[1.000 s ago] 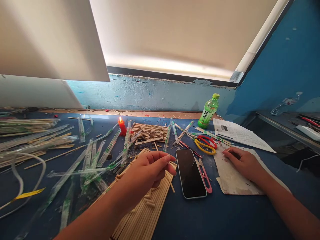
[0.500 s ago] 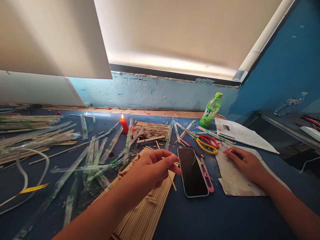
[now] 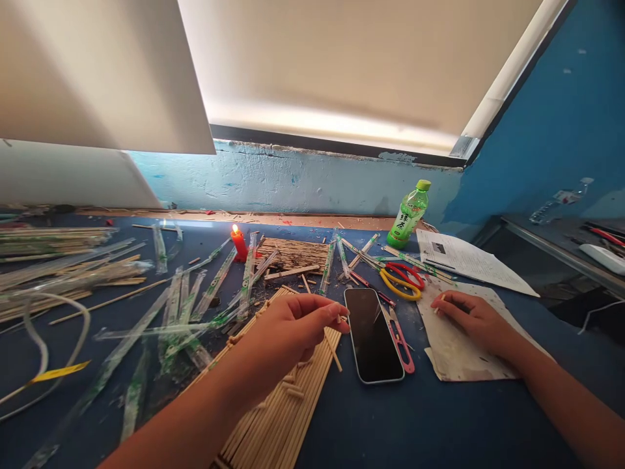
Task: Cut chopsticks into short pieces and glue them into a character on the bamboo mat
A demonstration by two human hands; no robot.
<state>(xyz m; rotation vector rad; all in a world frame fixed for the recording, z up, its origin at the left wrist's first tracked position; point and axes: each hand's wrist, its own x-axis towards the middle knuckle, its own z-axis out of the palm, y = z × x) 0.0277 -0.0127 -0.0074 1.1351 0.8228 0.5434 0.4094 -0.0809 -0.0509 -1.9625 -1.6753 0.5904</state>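
One capped bottle [image 3: 409,212] stands upright; left hand [image 3: 293,326] pinches a stick piece [image 3: 342,318].

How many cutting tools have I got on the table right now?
2. Scissors with red and yellow handles lie behind the phone; pink snips lie along the phone's right edge. More may be hidden under the wrappers.

Green bottle [image 3: 409,215]: white Chinese characters on label, read as 绿茶 (green tea); smaller print below too fine to be read. Printed sheet [image 3: 469,260] beside bottle: lines of black text and small picture seen, no word legible. Strewn plastic wrappers [image 3: 215,286]: green print noted, not readable. Yellow tag [image 3: 58,373] at left: no lettering made out. Stained paper [image 3: 454,358] under right hand [image 3: 476,319]: blotches only, nothing legible.
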